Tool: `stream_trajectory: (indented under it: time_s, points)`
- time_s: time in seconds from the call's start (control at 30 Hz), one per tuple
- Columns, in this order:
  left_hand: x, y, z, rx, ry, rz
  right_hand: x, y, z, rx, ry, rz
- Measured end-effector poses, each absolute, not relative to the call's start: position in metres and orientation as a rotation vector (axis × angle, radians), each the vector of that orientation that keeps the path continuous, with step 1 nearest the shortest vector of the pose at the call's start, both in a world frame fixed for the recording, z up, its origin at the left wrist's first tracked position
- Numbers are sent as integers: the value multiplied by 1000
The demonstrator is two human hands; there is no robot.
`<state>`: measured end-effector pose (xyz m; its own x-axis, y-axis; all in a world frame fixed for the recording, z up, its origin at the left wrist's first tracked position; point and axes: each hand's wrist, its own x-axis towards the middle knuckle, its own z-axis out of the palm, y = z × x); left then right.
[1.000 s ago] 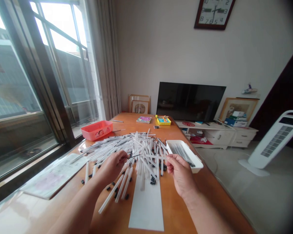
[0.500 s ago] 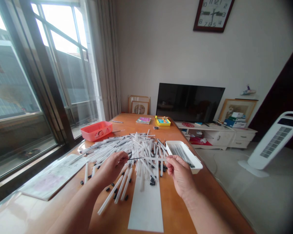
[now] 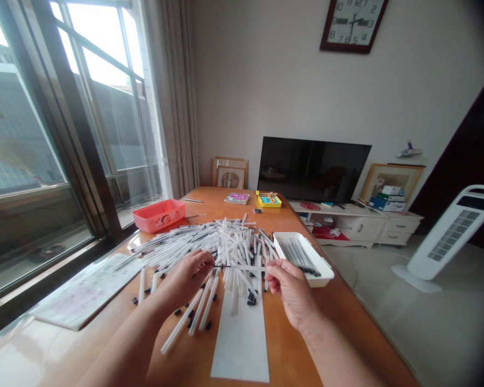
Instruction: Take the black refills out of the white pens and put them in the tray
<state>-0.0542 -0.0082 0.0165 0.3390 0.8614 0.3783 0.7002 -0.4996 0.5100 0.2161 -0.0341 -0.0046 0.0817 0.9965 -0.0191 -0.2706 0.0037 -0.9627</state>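
Note:
My left hand [image 3: 196, 271] is closed in a pinch on a thin black rod [image 3: 222, 266]. The rod points right and meets the end of a translucent white plastic tube [image 3: 248, 267], seemingly partly inside it. At the tube's other end, the fingers of my right hand [image 3: 284, 279] are pinched round it. Both hands are just above a big pile of similar tubes [image 3: 234, 239], some with dark rods in them. Small black caps [image 3: 251, 298] lie scattered at the near side of the pile.
A white tray [image 3: 325, 277] with several filled, black-ended tubes stands right of the pile. A pink plastic basket [image 3: 159, 216] is at the left back. A white strip [image 3: 240, 344] lies in front, a flat board [image 3: 84, 295] at left. Farther back are a booklet [image 3: 237, 199] and a yellow box [image 3: 269, 200].
My right hand has moved left with the tube, towards my left hand. Less of the black rod shows between the left fingers and the tube.

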Motion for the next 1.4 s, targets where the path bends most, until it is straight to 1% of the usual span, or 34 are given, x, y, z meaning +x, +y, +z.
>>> stream_trajectory:
  time_s: [0.17, 0.37, 0.57, 0.67, 0.8, 0.9, 1.0, 1.07, 1.17, 1.2, 1.27, 1.4]
  points:
    - [-49, -9, 15, 2287, 1392, 875, 210, -41, -3, -1127, -1121, 1361]
    - [-39, -12, 12, 2062, 1273, 964, 197, -45, -12, -1150, -1343, 1421]
    - [-31, -19, 13, 1568, 1026, 1110, 192, -43, -30, -1212, -1570, 1203]
    - [-28, -21, 14, 1342, 826, 1149, 193, -45, -27, -1244, -1699, 1066]
    - [-27, -21, 20, 1241, 668, 1198, 194, -48, -21, -1246, -1746, 948]
    - [-33, -19, 25, 1268, 774, 1265, 195, -46, -23, -1259, -1723, 944]
    - [-47, -12, 23, 1439, 1049, 1236, 196, -43, -28, -1239, -1715, 946]
    - [-59, -7, 16, 1657, 1318, 1084, 197, -41, -31, -1227, -1710, 935]
    - [-71, 0, 3, 2008, 1724, 739, 198, -41, -32, -1215, -1704, 922]
    - [-74, 2, -1, 2085, 1796, 636, 198, -41, -31, -1212, -1703, 920]
    - [-75, 3, -6, 2195, 1843, 498, 199, -41, -29, -1211, -1707, 915]
    - [-69, 0, -7, 2291, 1867, 372, 199, -42, -26, -1240, -1717, 897]
